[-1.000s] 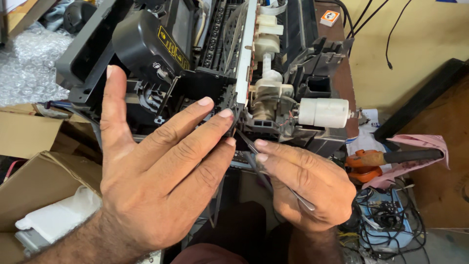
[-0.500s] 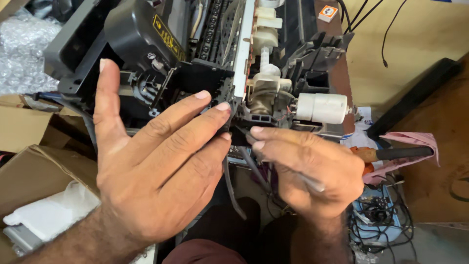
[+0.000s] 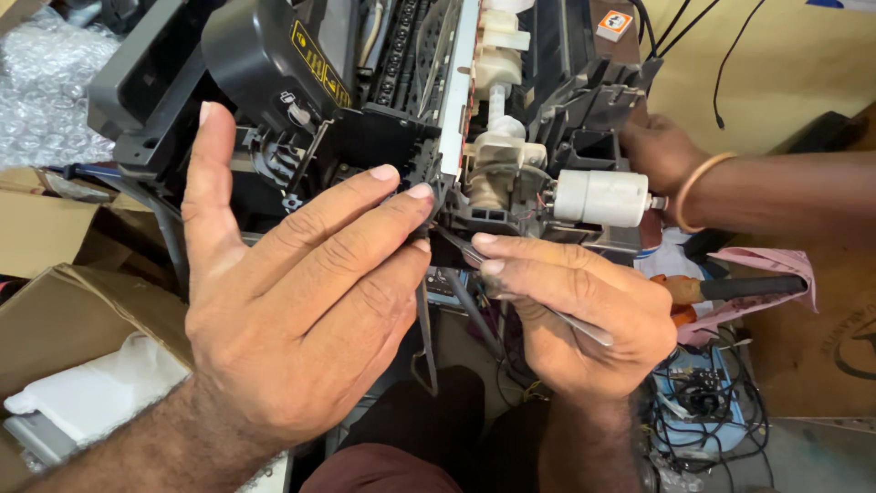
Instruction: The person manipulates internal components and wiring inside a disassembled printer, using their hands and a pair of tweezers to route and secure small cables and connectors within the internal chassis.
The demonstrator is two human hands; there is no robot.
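Note:
A dismantled black printer mechanism [image 3: 383,119] stands tipped up in front of me, with a white metal rail, beige gears and a white cylindrical motor [image 3: 602,196] on its right side. My left hand [image 3: 292,301] is spread flat, its fingertips pressing on the lower edge of the frame near the rail. My right hand [image 3: 584,310] pinches thin metal tweezers [image 3: 547,306], whose tips reach into the frame's underside beside my left fingertips. Another person's hand [image 3: 662,151] with a bangle holds the printer's right side.
Cardboard boxes [image 3: 55,301] and white foam lie at the left, bubble wrap at the top left. A screwdriver [image 3: 730,290] with an orange and black handle rests on pink cloth at the right. Tangled cables and a small circuit part [image 3: 703,402] lie below it.
Another person's hand has come in from the right and taken hold of the printer's side. My two hands have stayed at the same spot on the frame.

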